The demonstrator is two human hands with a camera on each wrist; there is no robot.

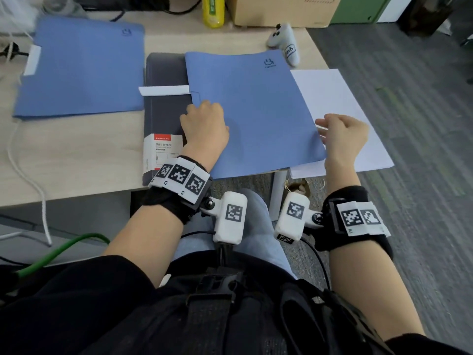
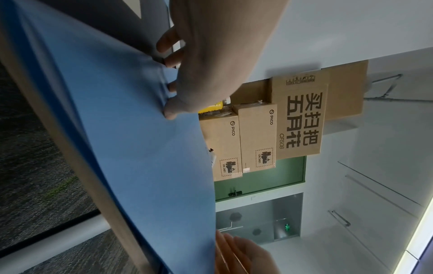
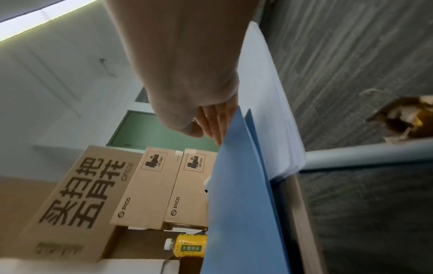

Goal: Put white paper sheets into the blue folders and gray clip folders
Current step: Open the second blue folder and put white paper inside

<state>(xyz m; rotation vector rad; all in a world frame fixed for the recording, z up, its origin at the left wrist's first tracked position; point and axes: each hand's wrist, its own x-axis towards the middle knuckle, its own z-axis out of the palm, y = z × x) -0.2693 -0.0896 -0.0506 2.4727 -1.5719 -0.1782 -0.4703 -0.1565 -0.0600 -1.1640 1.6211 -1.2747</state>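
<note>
A blue folder (image 1: 253, 111) lies closed in front of me, partly on top of a gray clip folder (image 1: 165, 114). My left hand (image 1: 198, 112) grips the blue folder's left edge, thumb on top and fingers curled past the edge (image 2: 168, 55). My right hand (image 1: 323, 130) is at the folder's right edge, its straight fingers (image 3: 218, 122) against the slightly raised cover (image 3: 234, 185). A stack of white paper sheets (image 1: 337, 98) lies under that side and overhangs the table. A white strip (image 1: 163, 90) sticks out at the folder's left.
A second blue folder (image 1: 82, 67) with white paper (image 1: 32, 60) showing lies at the far left of the table (image 1: 76, 155). A white controller (image 1: 284, 43), a yellow bottle (image 1: 213, 11) and a cardboard box (image 1: 281, 8) stand behind. A white cable (image 1: 28, 170) runs down the left.
</note>
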